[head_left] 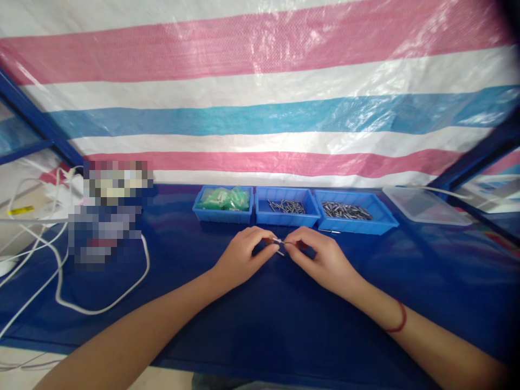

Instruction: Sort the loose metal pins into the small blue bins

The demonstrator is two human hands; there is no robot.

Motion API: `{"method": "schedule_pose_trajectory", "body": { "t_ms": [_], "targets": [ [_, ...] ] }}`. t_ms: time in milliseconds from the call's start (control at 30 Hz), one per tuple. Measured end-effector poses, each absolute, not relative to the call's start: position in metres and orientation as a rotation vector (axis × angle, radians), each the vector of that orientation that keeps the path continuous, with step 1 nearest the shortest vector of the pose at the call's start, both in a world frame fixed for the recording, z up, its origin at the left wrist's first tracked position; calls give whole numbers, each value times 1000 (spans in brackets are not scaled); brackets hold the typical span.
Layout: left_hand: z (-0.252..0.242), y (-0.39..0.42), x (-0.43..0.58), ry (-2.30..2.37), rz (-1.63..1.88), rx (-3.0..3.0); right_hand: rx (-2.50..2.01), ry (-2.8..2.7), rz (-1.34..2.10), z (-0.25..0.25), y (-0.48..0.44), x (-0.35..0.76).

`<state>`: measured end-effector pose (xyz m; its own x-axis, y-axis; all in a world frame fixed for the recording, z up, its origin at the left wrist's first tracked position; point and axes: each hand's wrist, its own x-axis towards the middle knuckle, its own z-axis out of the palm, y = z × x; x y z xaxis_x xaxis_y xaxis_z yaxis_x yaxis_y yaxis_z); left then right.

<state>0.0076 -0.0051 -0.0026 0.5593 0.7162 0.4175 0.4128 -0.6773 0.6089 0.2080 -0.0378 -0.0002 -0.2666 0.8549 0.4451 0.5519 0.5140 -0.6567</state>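
Observation:
Above the middle of the blue table, my left hand (247, 252) pinches a small, thin metal piece (278, 241) between thumb and forefinger. My right hand (319, 257) meets it from the other side, its thumb and forefinger closed at the piece's right end. A thin light rod end (280, 253) shows just below the left fingertips; whether it belongs to the same piece I cannot tell. Just beyond my hands stand the middle blue bin (286, 219) with thin metal pins (286, 206) and the right blue bin (357, 225) with many short dark metal parts (346, 210).
The left blue bin (223, 216) holds green plastic bags (225, 199). One loose metal pin (330, 232) lies before the right bin. A clear plastic lid (426, 206) rests at the back right. White cables (101, 311) loop over the blue table (260, 325) at left, near a blurred-out patch.

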Motion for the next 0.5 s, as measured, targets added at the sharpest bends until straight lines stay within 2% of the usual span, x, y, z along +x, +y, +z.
{"method": "schedule_pose_trajectory", "body": {
  "t_ms": [100, 233, 367, 500],
  "targets": [
    [-4, -4, 7, 890, 859, 2503, -1228, -1920, 138, 11, -28, 234],
    [-3, -4, 9, 740, 607, 2760, -1586, -1666, -395, 16, -7, 291],
    [-4, -6, 11, 714, 382, 2839, -1859, -1743, -612, 4, 11, 327],
    [-6, -8, 11, 737, 367, 2837, -1787, -1779, -652, 2, 10, 317]
  ]
}}
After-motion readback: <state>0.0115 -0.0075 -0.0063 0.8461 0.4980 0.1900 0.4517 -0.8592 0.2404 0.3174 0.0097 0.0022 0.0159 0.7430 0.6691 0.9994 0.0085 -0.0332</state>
